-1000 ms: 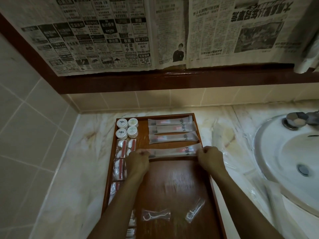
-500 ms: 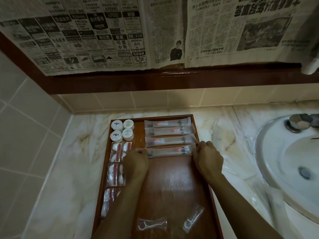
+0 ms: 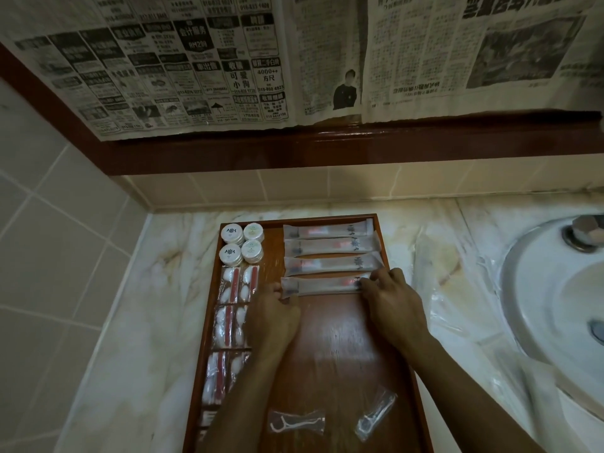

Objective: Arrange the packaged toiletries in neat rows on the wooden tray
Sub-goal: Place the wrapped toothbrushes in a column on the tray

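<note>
A: Both hands are working the same long packet point(image 3: 322, 285) right now, the left hand point(image 3: 276, 313) pinching its left end and the right hand point(image 3: 389, 300) pinching its right end.

B: So the packet is lying crosswise, stretching straight from one hand to the other?

A: Exactly, its long axis is running left to right between them, just beyond the knuckles, on the wooden tray point(image 3: 340, 348). Neither hand is nearer; each is sitting at its own end.

B: And the other three long packets point(image 3: 330, 248)?

A: They're lying just beyond the held one, parallel to it, stacked away from the hands toward the far rim. The held one is looking slightly skewed, its left end sitting a touch farther left than the others.

B: So the coming move is turning on squaring it up?

A: I'm judging so: nudging it away and a little rightward. Nearer than the hands, close to the wrists, two floss pick packets point(image 3: 295, 421) are waiting loose, the right-hand one tilting.
</note>
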